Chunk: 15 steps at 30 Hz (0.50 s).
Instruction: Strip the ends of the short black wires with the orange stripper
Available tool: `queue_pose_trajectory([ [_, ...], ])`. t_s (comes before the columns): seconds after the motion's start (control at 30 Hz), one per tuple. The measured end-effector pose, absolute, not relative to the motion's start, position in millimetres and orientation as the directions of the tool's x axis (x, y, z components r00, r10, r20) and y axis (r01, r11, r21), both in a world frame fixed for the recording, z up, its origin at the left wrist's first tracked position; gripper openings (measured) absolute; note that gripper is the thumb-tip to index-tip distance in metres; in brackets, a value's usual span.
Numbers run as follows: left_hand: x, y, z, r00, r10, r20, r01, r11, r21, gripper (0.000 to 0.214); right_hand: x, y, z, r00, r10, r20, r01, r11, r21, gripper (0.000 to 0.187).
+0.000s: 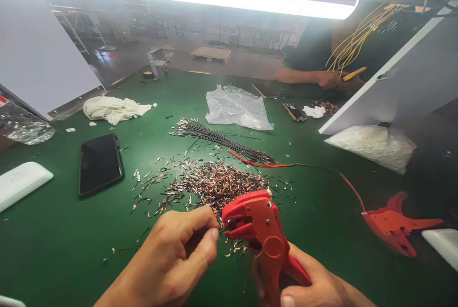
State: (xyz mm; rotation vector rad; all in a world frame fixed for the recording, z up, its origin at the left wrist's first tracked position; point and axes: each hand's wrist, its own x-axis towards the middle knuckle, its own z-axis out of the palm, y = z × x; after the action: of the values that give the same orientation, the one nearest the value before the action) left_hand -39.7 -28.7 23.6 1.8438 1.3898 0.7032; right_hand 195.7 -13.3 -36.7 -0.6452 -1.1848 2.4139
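My right hand (315,276) grips a red wire stripper (270,240) by its handles, its jaws pointing left. In a pinch between thumb and forefinger, my left hand (175,254) holds a thin dark wire (221,230) whose end is at the stripper's jaws. Whether the jaws bite on the wire I cannot tell. Just beyond both hands lies a heap of wire scraps (218,180), black bits mixed with bare copper. Behind the heap rests a bundle of black wires (225,142) with pale tips.
A phone (100,164) and a white cloth (114,109) lie at left, a clear plastic bag (238,107) behind the bundle. A second red stripper (397,226) lies right, a red cord (272,165) running from it. Across the table, another person's hands (331,79) hold yellow wires (352,45).
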Motion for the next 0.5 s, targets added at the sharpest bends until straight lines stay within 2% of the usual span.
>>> queue_pose_trajectory([
  [0.07, -40.0, -27.5, 25.4, 0.269, 0.962, -0.035, 0.553, -0.124, 0.824, 0.026, 196.0, -15.0, -40.2, -0.843, 0.488, -0.227, -0.116, -0.577, -0.809, 0.033],
  [0.2, -40.5, -26.8, 26.6, 0.260, 0.960, -0.107, 0.551, -0.056, 0.832, 0.024, 196.9, -19.4, -45.8, -0.784, 0.576, -0.233, -0.162, -0.552, -0.818, 0.037],
  [0.37, -41.1, -27.9, 27.1, 0.246, 0.957, -0.154, 0.547, -0.006, 0.837, 0.025, 205.7, -19.6, -56.5, -0.816, 0.525, -0.242, -0.080, -0.517, -0.852, 0.043],
  [0.5, -42.5, -26.2, 26.2, 0.245, 0.955, -0.167, 0.540, 0.008, 0.842, 0.027, 210.0, -24.1, -76.7, -0.757, 0.603, -0.253, -0.103, -0.492, -0.864, 0.045],
])
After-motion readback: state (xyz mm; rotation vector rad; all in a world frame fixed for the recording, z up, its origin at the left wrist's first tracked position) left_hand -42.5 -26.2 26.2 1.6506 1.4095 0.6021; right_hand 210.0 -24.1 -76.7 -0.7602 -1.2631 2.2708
